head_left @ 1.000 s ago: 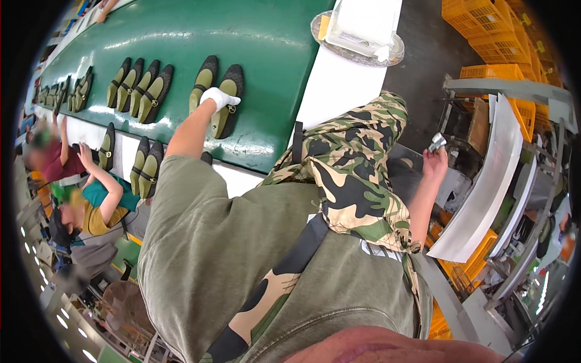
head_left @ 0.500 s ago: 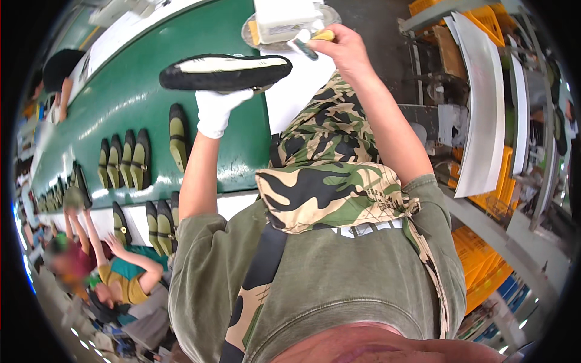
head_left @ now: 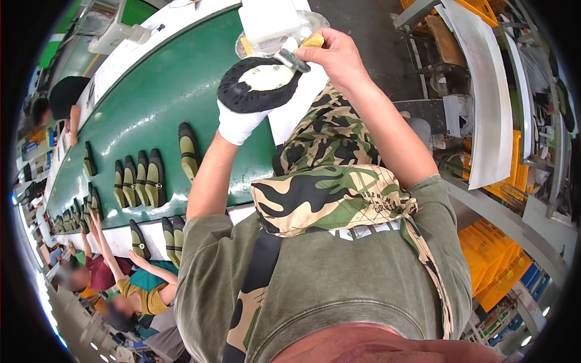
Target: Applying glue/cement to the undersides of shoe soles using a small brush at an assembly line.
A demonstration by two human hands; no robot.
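Observation:
In a white glove, my left hand grips a shoe from below, its pale underside turned up and black material gathered around the edge. My bare right hand pinches a small brush with a yellow handle. The brush head is at the right end of the pale underside and appears to touch it. Behind the brush stands a white box-shaped container on a round, clear tray.
Several green-and-black shoes stand in rows along the green table to the left. Co-workers' arms reach to its near edge farther left. Orange crates and a metal rack are at my right.
My left hand has moved right and turned the shoe, so its underside now looks short and broad. The brush has come down and left from beside the container onto the shoe's underside.

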